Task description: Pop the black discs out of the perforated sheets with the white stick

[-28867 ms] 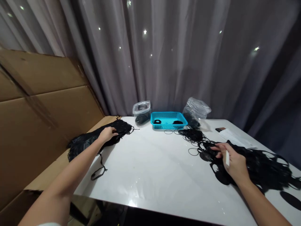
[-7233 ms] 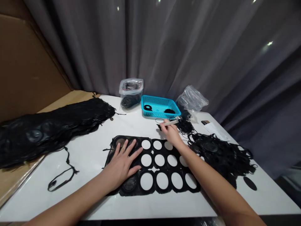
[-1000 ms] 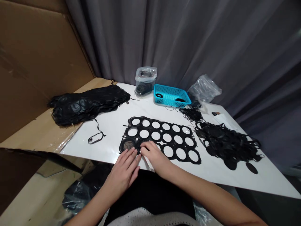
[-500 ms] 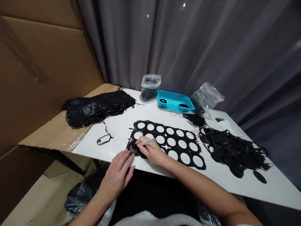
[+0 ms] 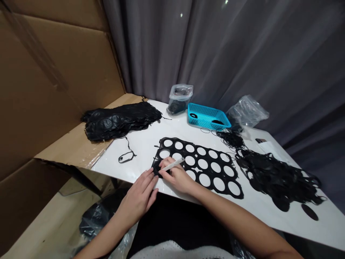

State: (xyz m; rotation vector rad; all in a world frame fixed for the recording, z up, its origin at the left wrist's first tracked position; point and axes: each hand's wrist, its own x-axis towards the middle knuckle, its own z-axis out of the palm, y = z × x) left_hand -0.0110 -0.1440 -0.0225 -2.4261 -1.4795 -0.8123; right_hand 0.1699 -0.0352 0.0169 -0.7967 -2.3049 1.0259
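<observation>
A black sheet with rows of round holes (image 5: 208,155) lies flat on the white table (image 5: 142,142). My right hand (image 5: 176,176) grips a slim, pale pen-like tool (image 5: 174,164) over the sheet's near left corner; the tool's tip is hidden by the fingers. Beside it, my left hand (image 5: 141,192) lies spread, its fingertips touching that same corner. Further right is a heap of black rings and discs (image 5: 280,180), with a loose black disc (image 5: 309,212) at its near side.
A stack of black sheets (image 5: 121,120) lies at the back left by a cardboard box (image 5: 61,64). Behind the holed sheet stand a clear container (image 5: 180,99), a blue basket (image 5: 208,117) and a plastic bag (image 5: 248,111). A thin black loop (image 5: 126,157) lies left.
The whole view has shifted, so the table's things appear further right. The disc seen at the sheet's near left corner is now mostly covered by my right hand's fingers.
</observation>
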